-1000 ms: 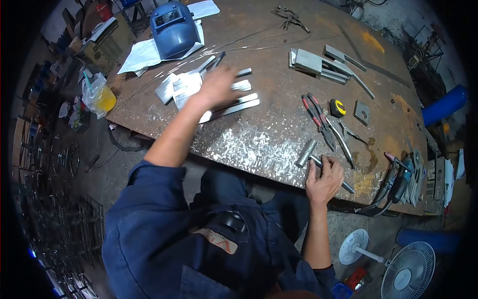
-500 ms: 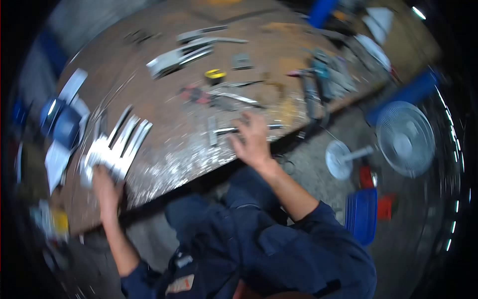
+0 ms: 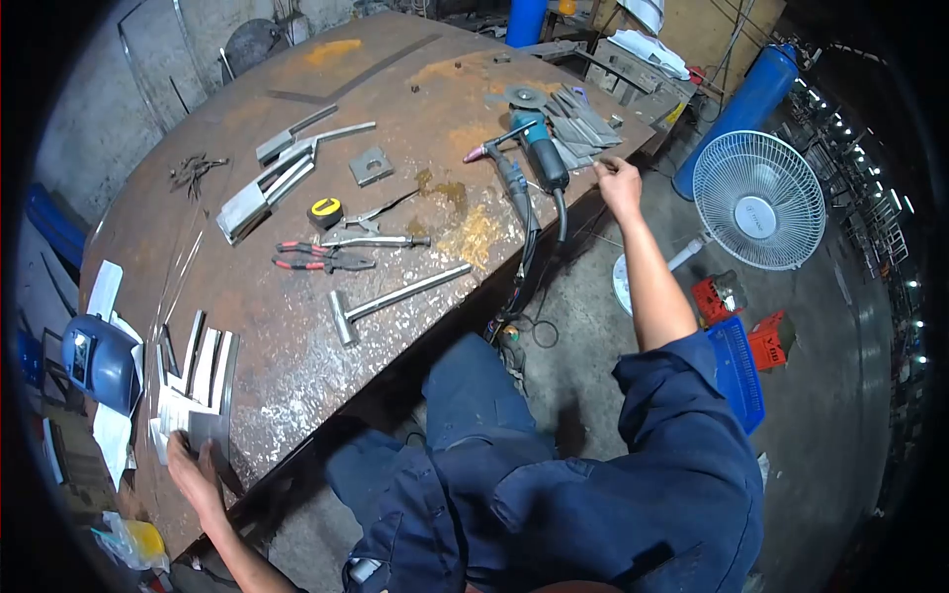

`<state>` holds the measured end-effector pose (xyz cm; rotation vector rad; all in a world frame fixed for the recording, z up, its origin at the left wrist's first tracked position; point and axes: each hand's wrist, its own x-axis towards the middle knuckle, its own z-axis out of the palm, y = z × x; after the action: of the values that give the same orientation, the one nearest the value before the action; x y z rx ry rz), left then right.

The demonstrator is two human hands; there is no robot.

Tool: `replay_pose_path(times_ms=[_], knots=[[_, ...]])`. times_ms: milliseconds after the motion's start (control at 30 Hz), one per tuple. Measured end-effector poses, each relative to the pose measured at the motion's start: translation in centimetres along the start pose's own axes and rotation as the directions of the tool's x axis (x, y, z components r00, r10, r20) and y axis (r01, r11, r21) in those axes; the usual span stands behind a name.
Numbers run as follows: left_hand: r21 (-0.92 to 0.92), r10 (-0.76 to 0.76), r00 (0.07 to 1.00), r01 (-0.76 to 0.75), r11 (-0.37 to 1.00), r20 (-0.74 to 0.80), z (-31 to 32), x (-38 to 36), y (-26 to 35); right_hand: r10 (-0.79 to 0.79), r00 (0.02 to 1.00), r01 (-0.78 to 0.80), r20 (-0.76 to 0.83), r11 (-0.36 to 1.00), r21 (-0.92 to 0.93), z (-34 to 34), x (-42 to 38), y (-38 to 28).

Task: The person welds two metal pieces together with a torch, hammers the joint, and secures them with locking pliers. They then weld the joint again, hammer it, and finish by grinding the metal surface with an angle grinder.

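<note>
The table (image 3: 326, 59) is rusty brown with orange patches and pale silvery scuffing near its edge. The metal strips (image 3: 203, 371) are bright silver-grey. The welding mask (image 3: 97, 361) is blue with a dark window. The pliers (image 3: 316, 257) have red-and-black handles, the tape measure (image 3: 326, 211) is yellow and black, the angle grinder (image 3: 539, 153) teal, the fan (image 3: 759, 201) white, and the person's sleeve (image 3: 682, 415) navy.

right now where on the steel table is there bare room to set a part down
Bare plate lies along the near edge between the hammer and the flat bars under the left hand, and at the far end beyond the square plate. Crowded: around the pliers and near the grinder by the right hand.
</note>
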<state>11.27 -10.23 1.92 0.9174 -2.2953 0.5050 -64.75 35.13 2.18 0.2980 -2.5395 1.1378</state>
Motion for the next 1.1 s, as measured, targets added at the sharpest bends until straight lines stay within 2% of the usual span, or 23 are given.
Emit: replay_pose_path(times_ms=[33, 67, 100, 167, 200, 267, 333, 400, 467, 533, 733, 800, 867, 900, 933, 1000, 1033, 1067, 1100], knots=[[-0.143, -0.222, 0.94, 0.265, 0.954, 0.26, -1.6, 0.5, 0.5, 0.006, 1.0, -0.006, 0.001, 0.999, -0.051, 0.1, 1.8, 1.0], [-0.204, -0.37, 0.768, 0.534, 0.82, 0.523, -2.7, 0.9, 1.1, 0.012, 1.0, -0.012, 0.003, 0.995, -0.1, 0.6, 4.0, 2.4], [-0.201, -0.375, 0.773, 0.532, 0.823, 0.511, -2.1, 0.0, 0.6, 0.03, 1.0, -0.028, 0.005, 0.989, -0.148, 1.0, 6.0, 3.0], [-0.399, -0.493, 0.729, 0.678, 0.618, 0.475, -0.1, -3.4, -1.0, 0.02, 1.0, -0.025, -0.021, 0.967, -0.252, 1.6, 8.8, 3.7], [-0.395, -0.497, 0.734, 0.673, 0.625, 0.463, -0.1, -3.9, -0.6, 0.086, 0.996, -0.075, 0.022, 0.953, -0.295, 1.5, 9.8, 3.4], [-0.687, -0.538, 0.67, 0.695, 0.212, 0.512, 0.0, -4.7, 0.0, 0.117, 0.991, -0.086, 0.064, 0.926, -0.368, 2.1, 11.7, 3.3], [-0.689, -0.534, 0.708, 0.666, 0.286, 0.463, 0.3, -5.9, 0.0, 0.149, 0.983, -0.099, 0.109, 0.925, -0.367, 2.5, 13.4, 2.9], [-0.732, -0.532, 0.626, 0.681, 0.016, 0.57, 0.3, -6.8, 0.3, 0.185, 0.97, -0.116, 0.157, 0.921, -0.372, 3.6, 14.8, 3.3], [-0.729, -0.538, 0.625, 0.684, 0.029, 0.565, -0.2, -6.7, 1.3, 0.152, 0.97, -0.054, 0.192, 0.897, -0.438, 4.8, 16.0, 3.7], [-0.766, -0.553, 0.656, 0.641, 0.049, 0.514, -0.6, -5.9, 2.8, 0.179, 0.955, -0.057, 0.237, 0.894, -0.445, 5.4, 17.1, 4.0], [-0.735, -0.544, 0.614, 0.678, -0.008, 0.572, -1.0, -5.8, 2.2, 0.251, 0.907, -0.069, 0.339, 0.881, -0.468, 4.3, 18.2, 3.1], [-0.767, -0.553, 0.629, 0.642, -0.026, 0.546, -0.7, -5.9, 2.5, 0.16, 0.924, 0.011, 0.346, 0.896, -0.443, 4.0, 18.2, 3.5], [-0.713, -0.555, 0.61, 0.7, 0.044, 0.565, -0.1, -6.8, 0.4, 0.105, 0.953, 0.035, 0.283, 0.892, -0.45, 4.8, 18.7, 5.3], [-0.685, -0.622, 0.573, 0.724, 0.078, 0.534, -1.0, -5.4, 2.9, 0.091, 0.977, -0.012, 0.195, 0.928, -0.371, 5.2, 18.6, 6.1], [-0.652, -0.605, 0.564, 0.752, 0.096, 0.562, -0.1, -6.4, 0.7, 0.087, 0.991, -0.055, 0.1, 0.956, -0.288, 5.2, 18.6, 6.7], [-0.648, -0.622, 0.547, 0.757, 0.083, 0.56, 3.8, -9.5, -5.7, 0.165, 0.986, -0.16, 0.007, 0.964, -0.214, 4.0, 19.4, 7.1], [-0.584, -0.664, 0.5, 0.803, 0.115, 0.556, 2.7, -7.8, -2.6, 0.049, 0.995, -0.066, -0.084, 0.977, -0.202, 3.4, 19.2, 7.2], [-0.517, -0.708, 0.453, 0.844, 0.144, 0.542, -0.9, -4.9, 3.0, -0.012, 0.996, -0.006, -0.093, 0.982, -0.188, 2.8, 19.8, 7.8], [-0.526, -0.709, 0.465, 0.836, 0.154, 0.531, -1.6, -4.2, 4.5, 0.016, 0.996, -0.026, -0.091, 0.993, -0.117, 2.6, 20.4, 8.7]])
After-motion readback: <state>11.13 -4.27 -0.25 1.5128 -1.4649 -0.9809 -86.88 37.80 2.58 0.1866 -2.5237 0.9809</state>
